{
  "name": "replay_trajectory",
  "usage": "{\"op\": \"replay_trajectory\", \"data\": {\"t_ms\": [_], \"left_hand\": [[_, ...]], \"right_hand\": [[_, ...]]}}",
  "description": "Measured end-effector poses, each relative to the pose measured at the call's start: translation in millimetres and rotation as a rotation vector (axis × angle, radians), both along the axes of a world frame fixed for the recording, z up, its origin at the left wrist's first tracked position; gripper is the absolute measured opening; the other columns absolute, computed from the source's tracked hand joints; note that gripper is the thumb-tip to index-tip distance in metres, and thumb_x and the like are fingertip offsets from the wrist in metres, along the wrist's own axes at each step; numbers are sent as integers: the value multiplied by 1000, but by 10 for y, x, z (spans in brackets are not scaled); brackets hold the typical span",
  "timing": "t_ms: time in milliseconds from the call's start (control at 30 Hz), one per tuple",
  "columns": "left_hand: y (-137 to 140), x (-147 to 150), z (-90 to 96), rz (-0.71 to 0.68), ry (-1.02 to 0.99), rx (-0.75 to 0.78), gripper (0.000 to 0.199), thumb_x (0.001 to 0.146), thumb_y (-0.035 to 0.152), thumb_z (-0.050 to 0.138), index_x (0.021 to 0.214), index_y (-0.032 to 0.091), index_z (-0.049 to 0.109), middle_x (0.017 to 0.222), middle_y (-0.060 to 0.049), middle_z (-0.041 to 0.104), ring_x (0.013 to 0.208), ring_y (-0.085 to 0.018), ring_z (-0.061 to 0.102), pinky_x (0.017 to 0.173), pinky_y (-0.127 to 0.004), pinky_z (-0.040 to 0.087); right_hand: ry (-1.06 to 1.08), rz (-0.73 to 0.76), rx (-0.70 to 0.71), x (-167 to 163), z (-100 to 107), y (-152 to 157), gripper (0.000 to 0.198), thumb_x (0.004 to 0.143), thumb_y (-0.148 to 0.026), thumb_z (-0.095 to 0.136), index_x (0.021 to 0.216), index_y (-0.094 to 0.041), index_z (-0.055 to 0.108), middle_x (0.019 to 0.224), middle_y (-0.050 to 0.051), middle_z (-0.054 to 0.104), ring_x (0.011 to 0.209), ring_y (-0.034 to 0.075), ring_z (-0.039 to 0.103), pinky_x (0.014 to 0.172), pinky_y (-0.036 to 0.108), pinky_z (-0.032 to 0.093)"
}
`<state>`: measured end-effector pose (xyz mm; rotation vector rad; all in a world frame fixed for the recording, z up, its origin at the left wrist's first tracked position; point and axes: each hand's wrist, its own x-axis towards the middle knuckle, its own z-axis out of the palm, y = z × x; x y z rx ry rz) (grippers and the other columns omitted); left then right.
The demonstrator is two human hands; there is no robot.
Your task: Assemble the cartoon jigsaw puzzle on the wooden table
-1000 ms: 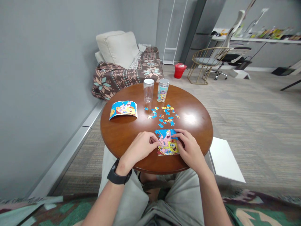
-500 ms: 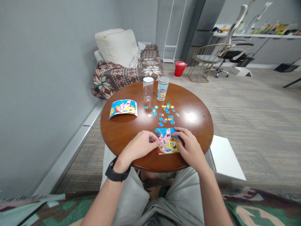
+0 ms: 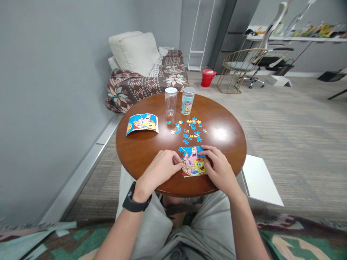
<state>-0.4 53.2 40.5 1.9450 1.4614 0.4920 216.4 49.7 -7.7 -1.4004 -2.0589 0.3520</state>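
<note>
Both hands bracket the part-built puzzle at the near edge of the round table.

The left hand (image 3: 159,169) rests curled with fingertips on the left border of the assembled puzzle section (image 3: 193,162); the right hand (image 3: 218,169) lies on its right border, fingers bent and pressing flat; whether either hand pinches a separate piece cannot be told. Risk: the section lies close to the near rim of the table (image 3: 141,151); sideways pressure from both hands could buckle the joints or push it over the rim. Count: one assembled section; roughly twenty loose pieces (image 3: 189,130) scattered beyond it; two lidded jars, one clear jar (image 3: 170,101) and one printed jar (image 3: 187,100); one reference picture (image 3: 142,124).
</note>
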Motion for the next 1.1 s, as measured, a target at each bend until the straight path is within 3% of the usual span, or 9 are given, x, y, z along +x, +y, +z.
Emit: {"op": "replay_trajectory", "data": {"t_ms": [100,200,367,1100], "left_hand": [[-152,-28,-56,14,43,175,10,85,22,59,84,17,67,83,-2,68,74,-15,63,70,-27,50],[-381,-46,-168,-84,90,381,16,92,20,50,95,18,66,97,-4,66,86,-16,64,80,-30,53],[-587,-42,-373,-176,167,605,30,90,22,54,119,15,59,123,-11,62,116,-23,57,96,-39,50],[-576,-3,-450,-208,308,648,38,93,20,44,129,14,52,133,-8,59,126,-22,50,102,-38,44]], "right_hand": [[-2,-3,-1,1,4,0,24,86,-15,43,99,-21,62,123,11,59,115,27,55,98,47,44],[-9,1,-2,2,3,-1,24,86,-15,43,100,-21,62,124,11,59,116,27,55,98,47,44],[-18,10,4,7,-13,-4,25,86,-16,43,101,-21,62,124,11,59,116,26,55,99,47,43],[-50,24,16,29,-35,-13,26,85,-13,44,103,-22,60,125,10,57,118,26,53,100,47,42]]}}
